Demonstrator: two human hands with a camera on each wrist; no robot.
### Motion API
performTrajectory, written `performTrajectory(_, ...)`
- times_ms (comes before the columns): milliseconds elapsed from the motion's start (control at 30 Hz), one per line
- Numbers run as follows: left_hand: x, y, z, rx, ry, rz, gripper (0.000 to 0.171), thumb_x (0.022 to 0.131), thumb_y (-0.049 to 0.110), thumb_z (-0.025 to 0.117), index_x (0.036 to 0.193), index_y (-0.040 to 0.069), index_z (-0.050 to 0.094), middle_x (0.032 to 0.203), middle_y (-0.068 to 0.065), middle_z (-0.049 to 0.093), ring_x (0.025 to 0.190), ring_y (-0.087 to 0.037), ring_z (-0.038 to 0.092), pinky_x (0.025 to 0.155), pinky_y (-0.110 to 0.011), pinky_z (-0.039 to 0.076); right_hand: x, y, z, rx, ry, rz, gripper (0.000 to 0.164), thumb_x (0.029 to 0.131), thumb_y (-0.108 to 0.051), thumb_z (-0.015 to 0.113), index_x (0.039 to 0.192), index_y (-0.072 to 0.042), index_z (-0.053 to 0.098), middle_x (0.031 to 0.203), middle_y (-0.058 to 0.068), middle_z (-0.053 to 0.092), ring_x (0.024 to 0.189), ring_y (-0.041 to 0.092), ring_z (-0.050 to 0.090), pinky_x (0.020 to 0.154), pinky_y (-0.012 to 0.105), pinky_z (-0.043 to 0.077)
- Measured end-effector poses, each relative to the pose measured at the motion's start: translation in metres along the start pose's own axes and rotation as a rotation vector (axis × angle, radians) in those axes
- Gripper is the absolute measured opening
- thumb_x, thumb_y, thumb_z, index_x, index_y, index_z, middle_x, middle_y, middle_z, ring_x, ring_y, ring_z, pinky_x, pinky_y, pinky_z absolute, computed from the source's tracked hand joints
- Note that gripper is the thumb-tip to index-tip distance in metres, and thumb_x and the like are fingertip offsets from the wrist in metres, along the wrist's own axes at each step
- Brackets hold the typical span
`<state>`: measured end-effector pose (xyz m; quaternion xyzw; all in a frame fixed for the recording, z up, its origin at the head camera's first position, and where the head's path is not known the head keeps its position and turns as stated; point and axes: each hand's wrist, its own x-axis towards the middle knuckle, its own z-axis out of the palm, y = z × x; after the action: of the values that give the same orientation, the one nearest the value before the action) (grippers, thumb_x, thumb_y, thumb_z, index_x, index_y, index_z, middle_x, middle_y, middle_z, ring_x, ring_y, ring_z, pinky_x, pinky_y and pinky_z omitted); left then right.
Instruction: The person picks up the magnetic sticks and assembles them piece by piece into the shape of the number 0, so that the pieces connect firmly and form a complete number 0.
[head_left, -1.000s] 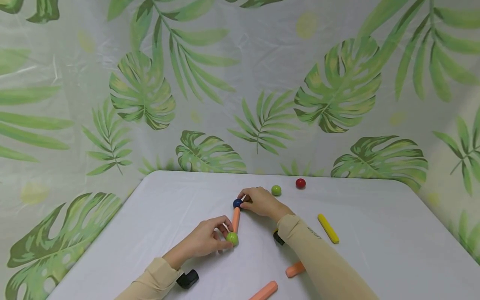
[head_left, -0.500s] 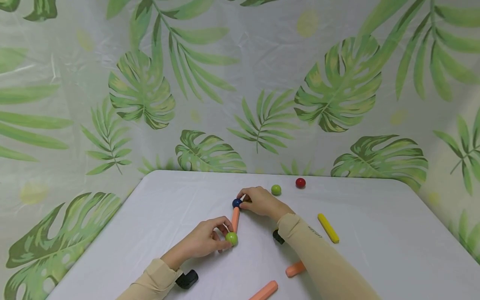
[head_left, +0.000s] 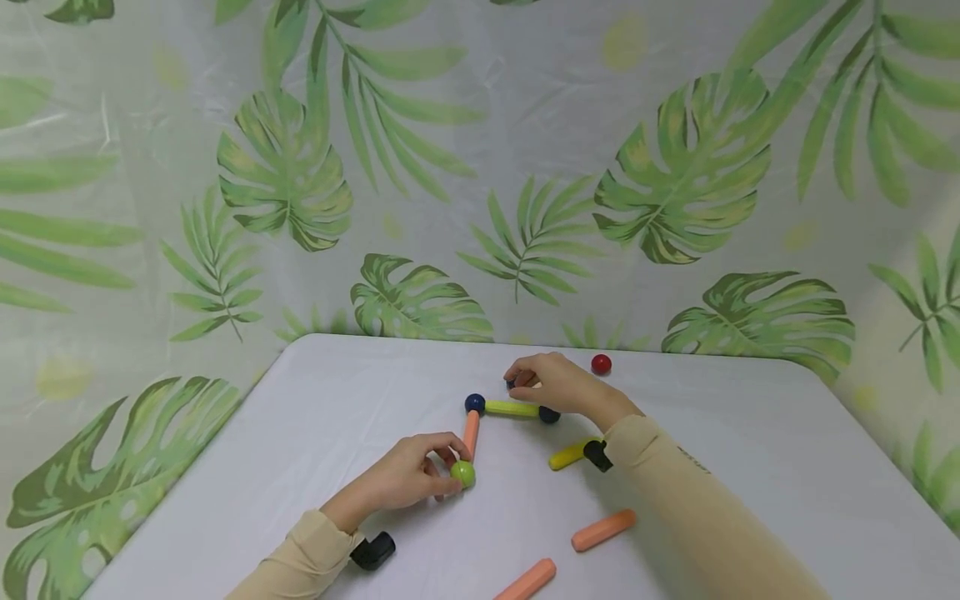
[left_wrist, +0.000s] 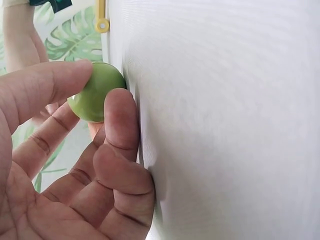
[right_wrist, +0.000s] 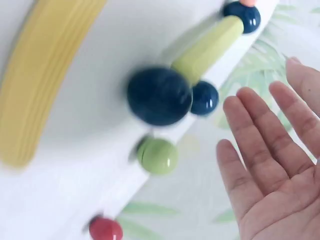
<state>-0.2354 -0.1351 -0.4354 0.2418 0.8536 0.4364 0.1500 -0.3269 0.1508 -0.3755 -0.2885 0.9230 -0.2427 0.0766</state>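
Observation:
My left hand pinches a green ball, which caps the near end of an orange stick; in the left wrist view the thumb and a finger touch the green ball. A dark blue ball sits at the stick's far end. From it a yellow-green stick runs right to a second blue ball. Above that joint hovers my right hand, fingers loosely spread in the right wrist view and holding nothing. Another blue ball lies beyond the yellow-green stick, partly covered by the nearer ball.
Two loose orange sticks, one right of centre and another at the front, lie on the white table. A curved yellow piece is beside the right wrist. A red ball and a loose green ball are near the back edge.
My right hand has let go of the blue ball and moved right and back, uncovering the yellow-green stick and its other blue ball. The left hand stays on the green ball.

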Motion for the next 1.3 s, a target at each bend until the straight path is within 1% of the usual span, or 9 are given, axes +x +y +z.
performTrajectory(167,0.0,0.001,-0.001,-0.001,-0.005,0.014,0.028,0.094,0.01,0.081,0.119,0.016,0.071,0.109,-0.009,0.069,0.065,-0.014,0.064,0.061,-0.024,0.052,-0.022,0.011,-0.017,-0.009,-0.006,0.028,0.03,0.106,-0.022,0.07,0.131,-0.006,0.072,0.115,0.005,0.077,0.112,0.024,0.072,0.1,0.044,0.06)
performTrajectory(333,0.0,0.0,0.0,-0.006,-0.002,-0.007,0.027,0.094,0.01,0.082,0.117,0.019,0.071,0.108,-0.007,0.068,0.065,-0.014,0.065,0.06,-0.024,0.05,-0.042,0.026,-0.032,-0.032,0.008,0.04,0.029,0.106,-0.023,0.07,0.131,-0.007,0.072,0.117,0.005,0.078,0.115,0.027,0.072,0.099,0.047,0.059)
performTrajectory(467,0.001,-0.002,0.001,-0.013,0.001,-0.014,0.027,0.094,0.01,0.082,0.117,0.02,0.071,0.108,-0.006,0.068,0.065,-0.014,0.065,0.06,-0.024,0.049,-0.055,0.034,-0.041,-0.035,0.02,0.047,0.029,0.105,-0.022,0.07,0.129,-0.005,0.073,0.112,0.006,0.078,0.109,0.026,0.073,0.095,0.046,0.06)
performTrajectory(567,0.001,-0.003,0.001,-0.014,0.002,-0.006,0.027,0.094,0.01,0.082,0.117,0.019,0.071,0.107,-0.006,0.068,0.065,-0.015,0.065,0.06,-0.025,0.05,-0.062,0.038,-0.042,-0.042,0.014,0.043,0.027,0.104,-0.021,0.072,0.127,-0.006,0.074,0.107,0.004,0.078,0.103,0.023,0.073,0.092,0.044,0.061)
performTrajectory(733,0.001,-0.004,0.001,-0.005,0.003,0.0,0.027,0.094,0.01,0.082,0.117,0.019,0.071,0.107,-0.007,0.068,0.065,-0.015,0.064,0.06,-0.025,0.052,-0.073,0.041,-0.034,-0.057,-0.012,0.066,0.025,0.101,-0.02,0.076,0.123,-0.008,0.076,0.1,-0.002,0.076,0.096,0.016,0.071,0.091,0.039,0.062)
performTrajectory(833,0.001,-0.003,0.0,-0.007,0.0,-0.002,0.027,0.094,0.011,0.082,0.116,0.02,0.071,0.107,-0.007,0.067,0.065,-0.015,0.064,0.059,-0.026,0.051,-0.079,0.04,-0.027,-0.062,-0.04,0.065,0.023,0.1,-0.018,0.078,0.12,-0.008,0.076,0.097,-0.004,0.075,0.093,0.013,0.069,0.09,0.037,0.061)
performTrajectory(1033,0.001,-0.003,-0.001,-0.01,-0.007,-0.006,0.026,0.094,0.012,0.082,0.117,0.02,0.071,0.108,-0.006,0.067,0.066,-0.015,0.063,0.058,-0.025,0.049,-0.087,0.035,-0.01,-0.099,-0.078,0.065,0.017,0.097,-0.016,0.081,0.113,-0.013,0.078,0.1,-0.005,0.072,0.095,0.013,0.064,0.092,0.039,0.06)
performTrajectory(1200,0.001,-0.003,-0.003,-0.018,-0.024,-0.005,0.026,0.095,0.012,0.081,0.118,0.02,0.071,0.108,-0.007,0.067,0.066,-0.016,0.064,0.058,-0.026,0.048,-0.09,0.03,0.004,-0.154,-0.071,0.055,0.016,0.094,-0.015,0.083,0.11,-0.017,0.079,0.1,-0.002,0.069,0.095,0.016,0.063,0.088,0.036,0.057)
performTrajectory(1300,0.001,-0.004,-0.004,-0.016,-0.041,-0.002,0.026,0.096,0.013,0.08,0.119,0.021,0.071,0.11,-0.007,0.068,0.067,-0.016,0.065,0.058,-0.026,0.048,-0.092,0.029,0.011,-0.192,-0.057,0.039,0.018,0.093,-0.013,0.084,0.11,-0.019,0.08,0.099,-0.005,0.067,0.091,0.013,0.062,0.086,0.035,0.057)
